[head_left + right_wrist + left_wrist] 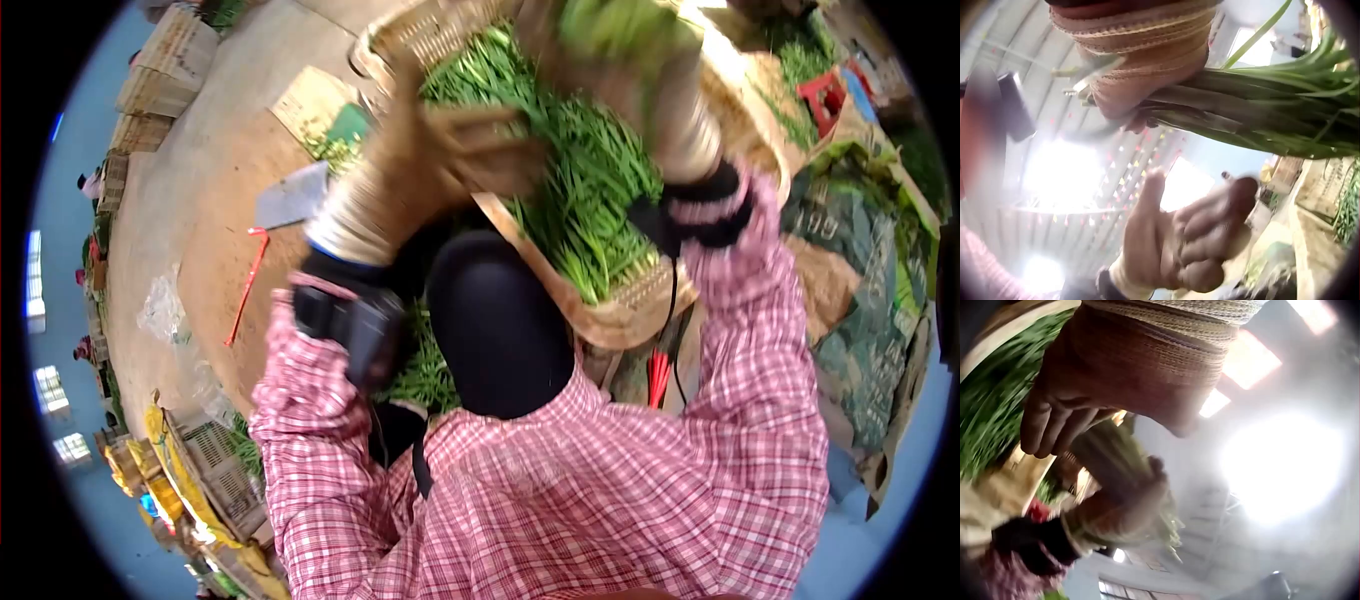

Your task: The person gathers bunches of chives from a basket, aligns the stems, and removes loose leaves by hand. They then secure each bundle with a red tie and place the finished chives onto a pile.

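Right hand (1132, 509): mine, top of the head view, right of centre; fingers wrapped round a bunch (1241, 106), thumb side blurred.

Left hand (1175, 244): mine, upper left of centre in the head view; fingers and thumb apart, slightly bent, palm bare, nothing held. Near the bunch, not seen touching it.

Bunch: long green leaves, above the far part of the basket (600, 328). Long axis nearly level in the right wrist view, sloping a little down to the right; leaves point to the right edge, pale stem ends (1079, 81) to the upper left, just past my hand. In the left wrist view it slants, stem ends at lower right.

Greens (590, 170): loose, in the basket, centre right of the head view.

Handling, my judgement: grip near the stem ends, firm but without crushing; keep the leaves parallel; bring my free palm under the leafy length, so it does not sag or fan out; even up the stem ends before any tightening.

Also listed: flat grey piece (290, 197), left of my left wrist.
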### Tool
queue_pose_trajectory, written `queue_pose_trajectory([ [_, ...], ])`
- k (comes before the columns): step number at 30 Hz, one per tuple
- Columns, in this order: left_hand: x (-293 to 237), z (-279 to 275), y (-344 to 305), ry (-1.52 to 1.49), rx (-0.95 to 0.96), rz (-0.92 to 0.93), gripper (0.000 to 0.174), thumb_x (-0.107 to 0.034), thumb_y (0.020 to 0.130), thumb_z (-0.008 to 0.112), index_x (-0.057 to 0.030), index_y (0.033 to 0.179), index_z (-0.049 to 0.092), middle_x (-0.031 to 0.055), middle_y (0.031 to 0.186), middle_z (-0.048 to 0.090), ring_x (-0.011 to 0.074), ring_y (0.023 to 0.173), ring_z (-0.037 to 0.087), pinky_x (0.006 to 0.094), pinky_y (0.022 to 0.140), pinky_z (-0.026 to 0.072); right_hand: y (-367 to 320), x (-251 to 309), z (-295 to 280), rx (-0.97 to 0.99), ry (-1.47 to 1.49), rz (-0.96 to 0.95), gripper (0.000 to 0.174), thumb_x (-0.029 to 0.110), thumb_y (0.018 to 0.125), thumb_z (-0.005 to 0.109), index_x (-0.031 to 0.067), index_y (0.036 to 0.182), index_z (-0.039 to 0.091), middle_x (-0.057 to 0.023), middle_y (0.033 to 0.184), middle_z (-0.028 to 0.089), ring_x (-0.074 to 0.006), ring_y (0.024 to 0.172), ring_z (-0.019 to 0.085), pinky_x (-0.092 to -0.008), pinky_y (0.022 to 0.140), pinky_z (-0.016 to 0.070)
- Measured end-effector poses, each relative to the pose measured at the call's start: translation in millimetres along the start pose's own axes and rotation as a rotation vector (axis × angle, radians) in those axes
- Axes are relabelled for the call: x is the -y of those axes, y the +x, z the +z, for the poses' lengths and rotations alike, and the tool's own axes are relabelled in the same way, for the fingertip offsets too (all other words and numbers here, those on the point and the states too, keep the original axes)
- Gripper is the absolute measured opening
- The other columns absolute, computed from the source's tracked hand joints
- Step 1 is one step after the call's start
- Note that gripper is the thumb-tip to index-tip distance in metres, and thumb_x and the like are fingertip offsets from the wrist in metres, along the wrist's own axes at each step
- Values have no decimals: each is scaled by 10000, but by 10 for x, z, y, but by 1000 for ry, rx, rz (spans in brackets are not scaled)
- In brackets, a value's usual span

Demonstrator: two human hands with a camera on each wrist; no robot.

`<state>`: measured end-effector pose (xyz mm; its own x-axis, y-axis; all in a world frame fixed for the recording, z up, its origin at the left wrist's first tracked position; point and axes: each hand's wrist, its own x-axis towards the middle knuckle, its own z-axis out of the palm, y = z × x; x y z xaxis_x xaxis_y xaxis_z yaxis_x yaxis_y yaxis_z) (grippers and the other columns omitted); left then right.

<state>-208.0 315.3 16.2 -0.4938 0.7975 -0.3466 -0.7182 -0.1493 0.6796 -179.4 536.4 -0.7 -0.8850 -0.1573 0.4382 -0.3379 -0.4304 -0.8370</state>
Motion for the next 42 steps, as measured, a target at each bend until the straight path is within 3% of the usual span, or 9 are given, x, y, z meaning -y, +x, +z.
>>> queue_pose_trajectory([
  [1,188,91,15,-151,134,-52,823,-657,690,680,-12,1178,530,158,1037,642,244,929,644,349,785,553,-81,3,121,212,183,116,503,142,706,756,52,1166,574,-98,1141,608,-225,1094,565,-375,971,449],
  [3,477,-156,95,-309,95,203,803,-675,665,663,-20,1115,554,124,980,644,196,913,644,341,758,569,-126,-29,635,440,-1155,-760,259,109,658,693,79,904,620,-34,917,622,-204,922,608,-374,904,492],
  [9,656,96,-403,-259,72,272,443,-340,891,629,-5,1173,568,99,997,650,182,892,642,267,800,549,-554,-3,1027,690,-1382,-684,336,145,634,626,133,970,615,-61,1055,590,-258,1054,550,-443,954,437],
  [20,497,118,-1132,-90,-47,663,377,-264,848,655,-18,1127,594,115,992,652,188,866,660,308,791,567,-152,438,1504,934,-507,-473,290,273,922,513,31,880,665,-69,852,684,-277,1027,622,-499,1004,361],
  [23,341,194,-1473,210,-228,762,320,-183,803,689,-20,1067,612,71,908,660,162,791,647,320,761,555,-115,295,1463,44,-110,-366,327,213,882,573,-63,1052,616,-162,999,668,-261,938,643,-351,911,486],
  [26,179,-117,-1636,527,-456,901,360,-143,765,740,-14,1073,605,68,917,665,156,806,651,299,750,553,175,145,1989,245,-544,-128,480,344,877,622,-13,1194,564,-117,1056,647,-213,985,597,-327,953,434],
  [27,139,-258,-1661,655,-556,982,386,-121,746,761,-17,1082,603,62,928,668,153,820,653,294,752,552,279,519,2551,-56,-55,382,329,194,838,690,7,1089,590,-63,956,649,-141,779,611,-268,659,516],
  [30,-32,-452,-1876,863,-715,1133,434,-84,710,796,-23,1094,601,56,947,674,150,845,655,293,760,551,526,276,2574,438,-154,201,343,180,849,638,-11,1128,581,-63,1008,645,-139,940,577,-297,821,478],
  [42,562,-1347,-2104,722,-965,922,632,-13,666,812,-16,1213,494,81,1105,628,181,973,616,311,846,534,598,-1444,2709,474,-295,136,398,216,804,721,12,1128,615,-59,1034,662,-150,911,615,-300,807,497],
])
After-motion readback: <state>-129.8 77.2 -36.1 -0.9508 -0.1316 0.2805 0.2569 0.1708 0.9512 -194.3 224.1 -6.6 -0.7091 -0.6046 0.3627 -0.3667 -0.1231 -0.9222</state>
